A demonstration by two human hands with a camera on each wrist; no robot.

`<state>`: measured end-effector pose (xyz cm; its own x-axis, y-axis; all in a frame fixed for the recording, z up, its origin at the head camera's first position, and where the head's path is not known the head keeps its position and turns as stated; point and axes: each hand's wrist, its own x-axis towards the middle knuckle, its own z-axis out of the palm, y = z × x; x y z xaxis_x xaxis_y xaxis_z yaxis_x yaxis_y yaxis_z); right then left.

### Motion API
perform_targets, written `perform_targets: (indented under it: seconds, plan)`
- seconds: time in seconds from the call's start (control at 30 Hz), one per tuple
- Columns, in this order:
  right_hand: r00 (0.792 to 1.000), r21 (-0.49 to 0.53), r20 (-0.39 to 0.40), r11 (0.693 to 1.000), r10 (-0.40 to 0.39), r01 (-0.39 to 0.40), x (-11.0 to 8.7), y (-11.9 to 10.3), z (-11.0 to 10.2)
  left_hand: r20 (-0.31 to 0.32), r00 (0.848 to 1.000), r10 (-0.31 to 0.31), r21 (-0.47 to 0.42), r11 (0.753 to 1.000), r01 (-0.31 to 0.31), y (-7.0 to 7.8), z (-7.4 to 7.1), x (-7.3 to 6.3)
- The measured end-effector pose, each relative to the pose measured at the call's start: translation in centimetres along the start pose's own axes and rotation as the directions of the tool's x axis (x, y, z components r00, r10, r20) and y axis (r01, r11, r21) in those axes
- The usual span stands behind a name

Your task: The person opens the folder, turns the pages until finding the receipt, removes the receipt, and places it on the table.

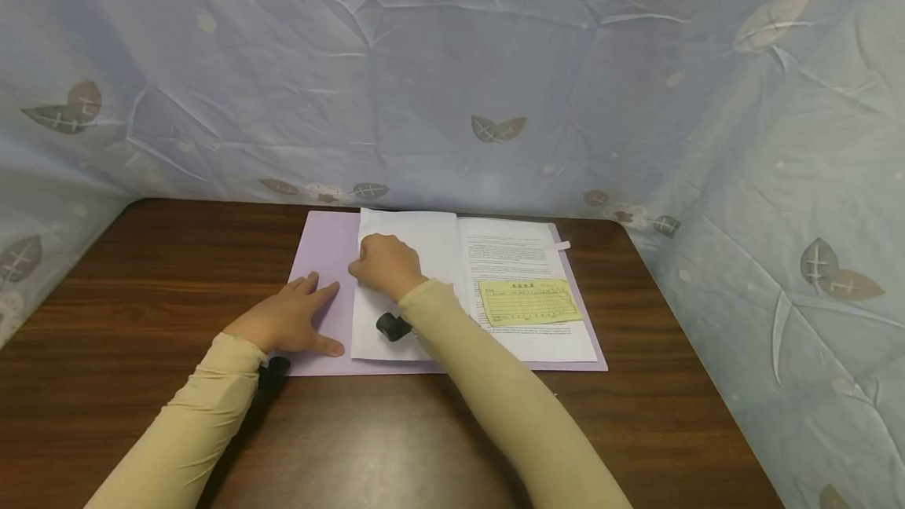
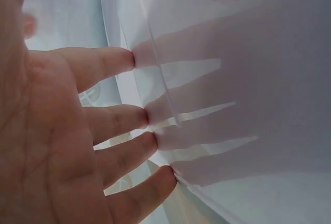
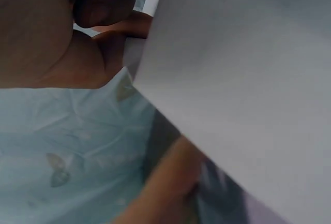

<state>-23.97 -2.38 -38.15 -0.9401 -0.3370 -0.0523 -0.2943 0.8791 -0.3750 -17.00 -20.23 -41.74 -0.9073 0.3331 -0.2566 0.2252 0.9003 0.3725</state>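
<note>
A purple folder [image 1: 331, 242] lies open with white paper in it, a blank left page [image 1: 434, 246] and a printed right page [image 1: 505, 254]. My left hand [image 1: 286, 320] rests with spread fingers on the folder's left cover. In the left wrist view, its fingertips [image 2: 142, 118] touch the pale cover. Over the blank page's left edge, my right hand [image 1: 389, 264] is curled. Up close, thumb and finger pinch a small pale tab [image 3: 133, 56] at the edge of the white paper [image 3: 232, 79]; most of the tab is hidden by the fingers.
A yellow printed form [image 1: 530, 303] lies across the right page. From that page's right edge sticks a pale pink tab [image 1: 562, 246]. The brown wooden table [image 1: 339, 446] has a leaf-patterned cloth [image 1: 424, 85] hanging behind it and at its sides.
</note>
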Motion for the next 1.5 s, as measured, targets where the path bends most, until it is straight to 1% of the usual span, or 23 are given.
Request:
perform_targets:
  seconds: [0.13, 0.23, 0.4, 0.5, 0.63, 0.73, 0.87, 0.97, 1.1, 1.33, 1.43, 1.5]
  plan:
    - [1.000, -0.071, 0.012, 0.997, -0.005, 0.006, 0.0, 0.1, 1.1, 0.005, 1.000, 0.001, 0.004, 1.000, -0.001, 0.2, 0.0, -0.1]
    - [0.999, -0.109, 0.032, 0.994, -0.014, 0.018, -0.2, 0.5, 1.7, 0.015, 1.000, -0.005, 0.003, 1.000, 0.004, 0.4, 0.0, -0.1]
    - [0.991, -0.141, 0.114, 0.986, -0.071, 0.087, -0.7, 2.0, 2.4, 0.026, 0.999, -0.022, 0.007, 1.000, 0.022, 0.3, 0.2, -0.1]
    - [0.976, -0.130, 0.174, 0.980, -0.128, 0.151, -0.8, 2.7, 2.4, 0.022, 0.999, -0.023, 0.007, 1.000, 0.023, 0.2, 0.3, 0.0]
    - [0.944, -0.129, 0.248, 0.959, -0.216, 0.253, -1.0, 2.8, 2.2, 0.016, 1.000, -0.014, 0.014, 1.000, 0.014, 0.1, 0.1, -0.1]
    - [0.924, -0.135, 0.277, 0.942, -0.263, 0.309, -1.0, 2.7, 2.3, 0.014, 1.000, -0.003, 0.017, 1.000, 0.003, 0.0, -0.1, -0.3]
    - [0.919, -0.137, 0.279, 0.935, -0.279, 0.326, -1.1, 2.5, 2.5, -0.006, 1.000, 0.014, 0.030, 0.999, -0.013, 0.1, -0.2, -0.3]
    - [0.920, -0.131, 0.277, 0.938, -0.277, 0.322, -1.1, 2.4, 2.5, -0.052, 0.998, 0.025, 0.049, 0.999, -0.022, 0.0, 0.0, 0.0]
    - [0.917, -0.122, 0.288, 0.939, -0.276, 0.321, -1.3, 2.4, 2.4, -0.100, 0.995, 0.016, 0.051, 0.999, -0.011, 0.1, 0.4, 0.6]
    - [0.909, -0.134, 0.302, 0.931, -0.287, 0.339, -1.7, 2.8, 2.4, -0.098, 0.995, -0.004, 0.028, 1.000, 0.007, 0.5, 0.7, 0.6]
    - [0.908, -0.102, 0.301, 0.937, -0.292, 0.335, -1.9, 3.4, 2.2, -0.095, 0.995, -0.010, 0.027, 1.000, 0.013, 0.6, 0.7, 0.5]
    - [0.913, -0.066, 0.283, 0.944, -0.293, 0.323, -2.2, 4.0, 1.9, -0.092, 0.996, -0.014, 0.021, 1.000, 0.017, 0.7, 0.7, 0.4]
